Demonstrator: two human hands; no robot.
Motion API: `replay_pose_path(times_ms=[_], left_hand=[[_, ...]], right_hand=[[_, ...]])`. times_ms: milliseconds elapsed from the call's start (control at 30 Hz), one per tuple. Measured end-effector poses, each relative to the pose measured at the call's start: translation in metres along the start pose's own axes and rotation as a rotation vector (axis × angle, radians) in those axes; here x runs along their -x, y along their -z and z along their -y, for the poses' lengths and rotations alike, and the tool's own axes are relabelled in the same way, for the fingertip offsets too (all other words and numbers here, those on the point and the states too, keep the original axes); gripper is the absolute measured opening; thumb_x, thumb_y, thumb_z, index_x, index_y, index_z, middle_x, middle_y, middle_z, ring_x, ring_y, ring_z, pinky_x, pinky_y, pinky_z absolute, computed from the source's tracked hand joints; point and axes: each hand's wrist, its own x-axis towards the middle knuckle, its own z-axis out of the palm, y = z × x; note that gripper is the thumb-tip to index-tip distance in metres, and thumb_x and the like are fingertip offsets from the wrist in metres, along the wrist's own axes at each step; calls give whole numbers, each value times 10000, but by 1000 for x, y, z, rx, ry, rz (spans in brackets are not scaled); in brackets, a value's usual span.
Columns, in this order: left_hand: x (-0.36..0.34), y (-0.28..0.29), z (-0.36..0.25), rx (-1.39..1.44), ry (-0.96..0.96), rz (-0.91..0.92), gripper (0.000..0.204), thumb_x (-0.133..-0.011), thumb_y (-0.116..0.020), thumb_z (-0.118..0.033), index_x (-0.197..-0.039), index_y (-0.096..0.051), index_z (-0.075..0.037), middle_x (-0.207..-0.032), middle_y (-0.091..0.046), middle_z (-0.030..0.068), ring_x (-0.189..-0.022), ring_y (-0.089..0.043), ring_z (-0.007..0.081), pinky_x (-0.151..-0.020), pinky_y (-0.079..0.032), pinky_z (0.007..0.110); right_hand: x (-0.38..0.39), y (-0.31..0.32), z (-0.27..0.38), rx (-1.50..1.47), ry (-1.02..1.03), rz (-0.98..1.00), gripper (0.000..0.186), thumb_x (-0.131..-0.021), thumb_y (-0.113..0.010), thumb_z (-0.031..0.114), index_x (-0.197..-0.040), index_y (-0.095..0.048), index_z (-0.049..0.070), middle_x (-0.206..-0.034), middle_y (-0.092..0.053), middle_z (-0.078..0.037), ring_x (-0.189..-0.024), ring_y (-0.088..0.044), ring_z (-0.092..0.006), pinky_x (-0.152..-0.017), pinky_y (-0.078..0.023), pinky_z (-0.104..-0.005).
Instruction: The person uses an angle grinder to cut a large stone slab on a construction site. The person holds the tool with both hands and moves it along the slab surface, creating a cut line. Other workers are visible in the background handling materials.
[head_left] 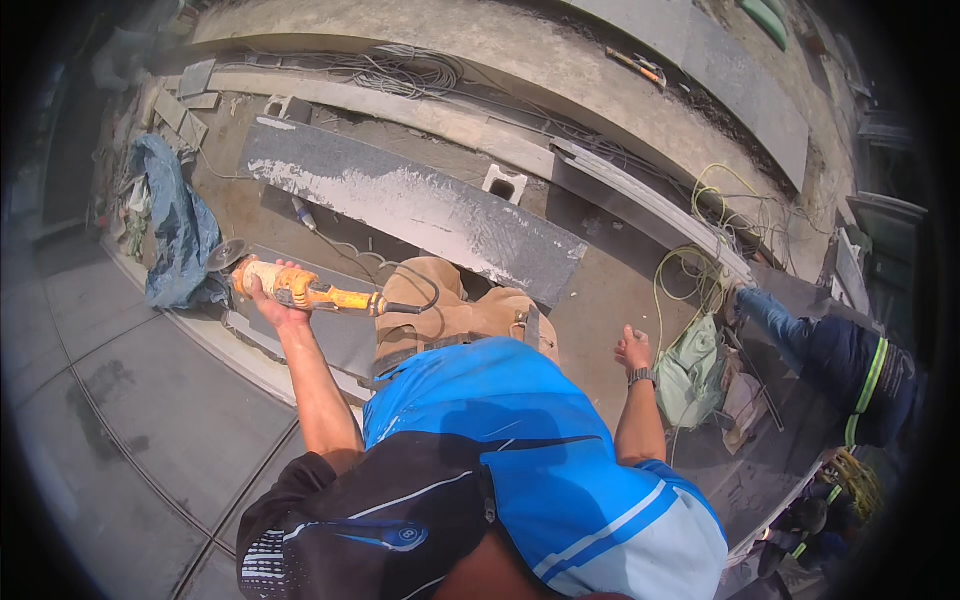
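My left hand [274, 307] is wrapped round the front body of an orange-yellow angle grinder [300, 288], held out at my left side. Its round cutting disc [227, 254] points away to the left, beside a crumpled blue plastic sheet [180, 225]. A dark power cord [428, 300] leaves the rear of the handle. My right hand [633, 350] hangs off to my right with loosely bent fingers and nothing in it; a watch circles that wrist. In front of my knees lies a long grey stone slab [410, 205] with white dust over its face.
A hollow concrete block [504, 184] touches the slab's far side. Coiled cables [400, 72] lie beyond, along a step. Right of me are a yellow-green hose [660, 280], a pale green sack [692, 375] and a co-worker in dark clothing [840, 370]. Large grey panels [110, 400] lie on the left.
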Motion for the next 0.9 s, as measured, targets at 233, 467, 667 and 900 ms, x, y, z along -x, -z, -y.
replay_pose_path(times_ms=[233,467,667,900], left_hand=[[-31,6,20,55,113,160,652,-969,-595,-593,-1220,-613,8,-1087,-689,161,-992,-677,342,-929,-586,501],[4,-6,97,187,143,140,642,-934,-683,-555,-1214,-610,18,-1062,-690,152,-970,-696,326,-907,-598,508],[73,-9,127,161,75,32,619,-927,-698,-516,-1221,-599,20,-1061,-681,173,-922,-708,329,-841,-622,505],[173,-13,205,124,-155,-34,580,-929,-727,-444,-1228,-571,28,-1054,-669,153,-927,-713,323,-814,-632,511]], right_hand=[[56,11,-99,-48,-199,-65,693,-1033,-640,510,-1473,-453,8,-1082,-705,-161,-836,-714,-254,-722,-625,-426],[16,-3,3,8,95,141,501,-1074,-614,438,-1372,-558,39,-1079,-695,-115,-856,-701,-195,-722,-593,-352],[-73,-22,107,-94,365,403,409,-1070,-657,348,-1352,-568,66,-1075,-696,-90,-827,-698,-162,-694,-587,-325],[-232,41,128,24,277,520,397,-1073,-644,314,-1348,-566,39,-985,-684,-74,-747,-669,-149,-622,-558,-297]])
